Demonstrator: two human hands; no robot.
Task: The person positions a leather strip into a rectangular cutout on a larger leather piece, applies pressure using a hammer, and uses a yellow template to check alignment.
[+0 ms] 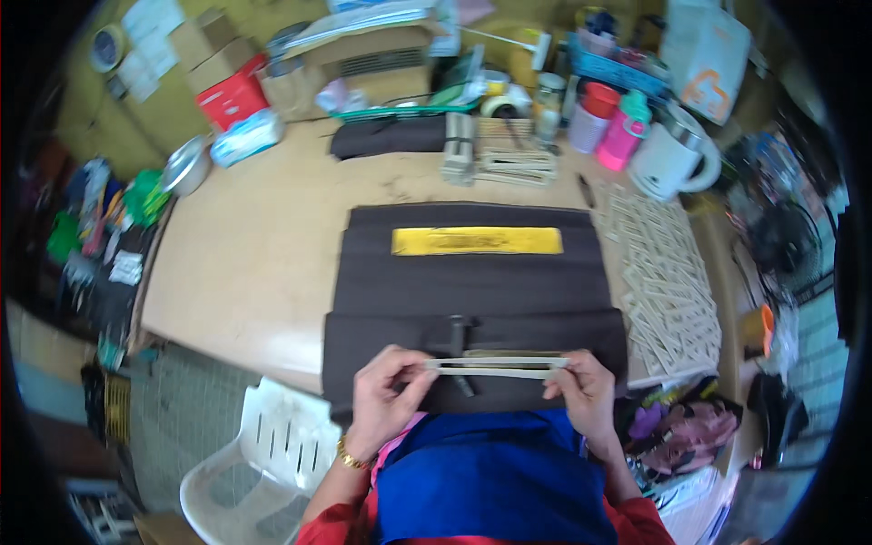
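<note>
Both hands hold a long, narrow, off-white rectangular frame [495,372] by its ends, level above a dark brown sheet [463,282]. My left hand [392,386] pinches the left end, and my right hand [581,386] grips the right end between thumb and fingers. Under the frame lies a dark tool [457,334] with a short crosspiece at its far end; its kind is unclear. Close behind the held frame shows a thin tan strip [513,352], partly hidden. Farther up the sheet is a flat yellow strip [477,241] with dark marks.
Many similar off-white frames [663,282] are heaped on the table's right side. Bundled frames [459,150] and a rolled dark cloth [391,136] lie at the back. A white kettle [668,154] and pink bottle [620,136] stand back right. At lower left is a white plastic chair [282,436].
</note>
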